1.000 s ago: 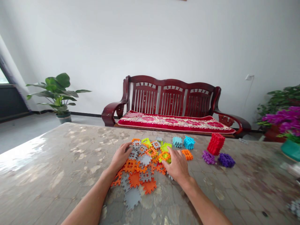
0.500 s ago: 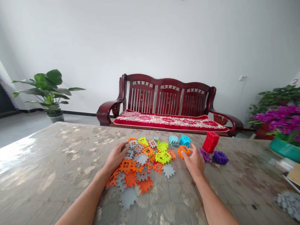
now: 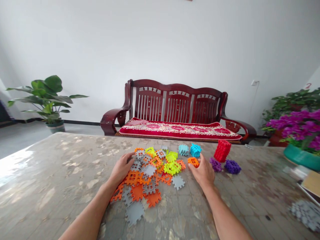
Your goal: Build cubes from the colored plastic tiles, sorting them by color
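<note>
My left hand (image 3: 122,169) rests at the left edge of a loose pile of interlocking plastic tiles, fingers stretched out and touching the pile's side. Orange tiles (image 3: 132,177), grey tiles (image 3: 135,212) and yellow-green tiles (image 3: 173,168) overlap in it, some with window cut-outs. My right hand (image 3: 203,171) is on the table right of the pile, thumb and fingers apart around a separate orange tile (image 3: 193,162) that lies low on the table. Just behind that tile stand a light-blue stack (image 3: 183,150) and a bright-blue stack (image 3: 195,150) of tiles.
Right of my right hand are a tall red stack (image 3: 222,151) and two purple stacks (image 3: 232,167). Grey pieces (image 3: 305,214) lie at the near right, by a box (image 3: 311,183) and a flower pot (image 3: 302,156). A wooden bench (image 3: 178,103) stands beyond the table.
The orange tile at my right hand has gone from tilted up to lying lower and flatter. My right thumb has drawn back toward its near edge. My left hand stays at the pile.
</note>
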